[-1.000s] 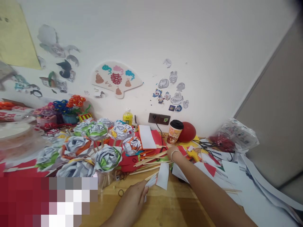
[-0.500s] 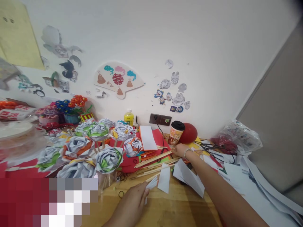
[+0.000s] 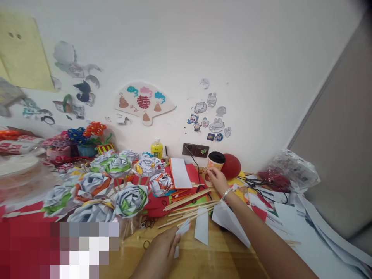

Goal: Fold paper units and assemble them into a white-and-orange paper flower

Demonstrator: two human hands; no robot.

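Note:
My left hand (image 3: 161,252) rests low on the wooden table (image 3: 203,259), fingers closed on a small folded white paper piece (image 3: 180,232). My right hand (image 3: 216,179), with a bracelet at the wrist, reaches far across the table to the paper coffee cup (image 3: 214,162) with a black lid; its fingers touch the cup's side, and I cannot see whether they grip it. Wooden sticks (image 3: 187,200) lie between the two hands on red paper. A white paper strip (image 3: 201,229) lies near the left hand.
Several paper roses on sticks (image 3: 128,195) crowd the left half. A yellow bottle (image 3: 156,148), a wall socket (image 3: 195,149) with a cable and a red ball (image 3: 231,166) stand at the back. White sheets (image 3: 293,224) and a plastic bag (image 3: 290,166) cover the right side.
My right hand has moved forward from the sticks and yellow object up to the coffee cup. The left hand has stayed in place with the paper piece.

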